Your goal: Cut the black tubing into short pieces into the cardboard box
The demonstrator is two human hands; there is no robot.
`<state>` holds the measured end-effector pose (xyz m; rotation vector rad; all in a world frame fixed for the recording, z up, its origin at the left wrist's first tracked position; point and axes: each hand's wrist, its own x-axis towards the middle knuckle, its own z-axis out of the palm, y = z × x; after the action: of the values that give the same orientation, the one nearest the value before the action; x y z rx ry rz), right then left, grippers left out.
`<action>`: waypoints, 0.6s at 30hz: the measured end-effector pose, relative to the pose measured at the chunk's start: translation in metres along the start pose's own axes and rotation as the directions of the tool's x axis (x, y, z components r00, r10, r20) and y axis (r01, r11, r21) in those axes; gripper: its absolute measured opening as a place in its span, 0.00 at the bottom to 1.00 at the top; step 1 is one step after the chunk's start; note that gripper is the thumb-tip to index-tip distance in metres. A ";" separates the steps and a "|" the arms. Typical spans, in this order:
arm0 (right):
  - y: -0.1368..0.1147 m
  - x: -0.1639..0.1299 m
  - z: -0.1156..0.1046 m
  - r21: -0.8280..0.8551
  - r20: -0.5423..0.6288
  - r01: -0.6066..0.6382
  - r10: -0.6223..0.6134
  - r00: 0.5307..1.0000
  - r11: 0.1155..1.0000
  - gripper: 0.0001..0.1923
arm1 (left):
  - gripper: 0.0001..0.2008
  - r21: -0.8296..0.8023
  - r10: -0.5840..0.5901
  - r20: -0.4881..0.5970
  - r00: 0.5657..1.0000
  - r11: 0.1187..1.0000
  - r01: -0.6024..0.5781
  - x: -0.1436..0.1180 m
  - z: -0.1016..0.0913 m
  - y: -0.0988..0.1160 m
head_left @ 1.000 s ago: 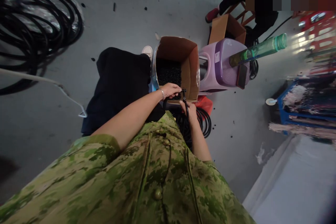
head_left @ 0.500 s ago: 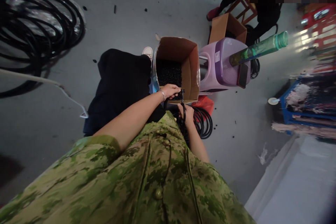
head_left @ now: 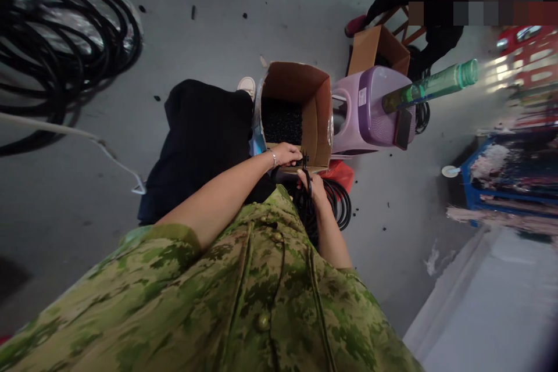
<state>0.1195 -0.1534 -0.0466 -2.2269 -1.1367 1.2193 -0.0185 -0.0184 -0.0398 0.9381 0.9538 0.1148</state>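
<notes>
My left hand [head_left: 288,154] is closed in a pinch at the near edge of an open cardboard box [head_left: 317,125]. A black tube [head_left: 275,173] shows below its wrist, and its gripped part is mostly hidden by the fingers. My right hand [head_left: 317,187] is wrapped round the black handles of a pair of scissors [head_left: 307,176], whose blades point up toward the left fingertips and look parted. Small black cut pieces [head_left: 283,121] fill the bottom of the box. A coil of black tube [head_left: 343,203] lies beside and under my right hand.
Right of the box stands a purple plastic stool [head_left: 379,102] with a green bottle [head_left: 440,84] and a dark phone [head_left: 404,128] on it. A red bag [head_left: 340,175] lies below. Large black coils [head_left: 65,40] are at left. Another person sits at top right by a second box [head_left: 366,49].
The scissor blades, nearly together before, now look spread. My right hand has shifted slightly right and my left hand slightly down and right. The view has moved a little.
</notes>
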 end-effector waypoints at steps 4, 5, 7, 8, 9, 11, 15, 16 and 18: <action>-0.001 -0.004 0.006 0.022 -0.052 -0.041 0.042 0.998 0.999 0.31 | 0.09 -0.046 -0.023 -0.014 1.000 0.999 0.023 0.000 -0.001 0.002; -0.001 -0.005 0.008 0.021 -0.070 -0.051 0.052 0.996 0.998 0.31 | 0.09 -0.063 -0.029 -0.017 0.999 0.998 0.028 0.000 -0.002 0.002; 0.001 -0.007 0.011 0.014 -0.101 -0.054 0.055 0.993 0.998 0.29 | 0.09 -0.089 -0.036 -0.022 0.999 0.995 0.034 0.001 -0.002 0.001; 0.003 -0.007 0.012 0.012 -0.113 -0.049 0.050 0.992 0.999 0.29 | 0.09 -0.095 -0.036 -0.025 0.999 0.995 0.034 0.001 -0.002 0.001; 0.004 -0.008 0.014 0.012 -0.123 -0.042 0.043 0.992 0.999 0.29 | 0.09 -0.097 -0.033 -0.030 0.999 0.995 0.030 0.002 -0.002 0.000; 0.005 -0.008 0.018 0.015 -0.136 -0.031 0.033 0.990 0.999 0.28 | 0.10 -0.090 -0.023 -0.051 0.998 0.996 0.019 0.003 -0.002 -0.002; 0.006 -0.007 0.028 -0.004 -0.153 -0.029 0.028 0.988 1.000 0.26 | 0.10 -0.055 -0.034 -0.097 0.995 0.998 0.028 0.005 -0.001 -0.005; 0.006 -0.006 0.030 -0.015 -0.153 -0.033 0.030 0.988 0.999 0.26 | 0.10 -0.044 -0.043 -0.103 0.994 0.998 0.039 0.005 -0.001 -0.005; 0.007 -0.006 0.033 -0.041 -0.151 -0.037 0.030 0.988 0.998 0.25 | 0.11 -0.024 -0.061 -0.113 0.992 0.998 0.059 0.005 -0.001 -0.004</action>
<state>0.0940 -0.1641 -0.0659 -2.3352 -1.0810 1.0286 -0.0176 -0.0177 -0.0466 0.8907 1.0839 0.1280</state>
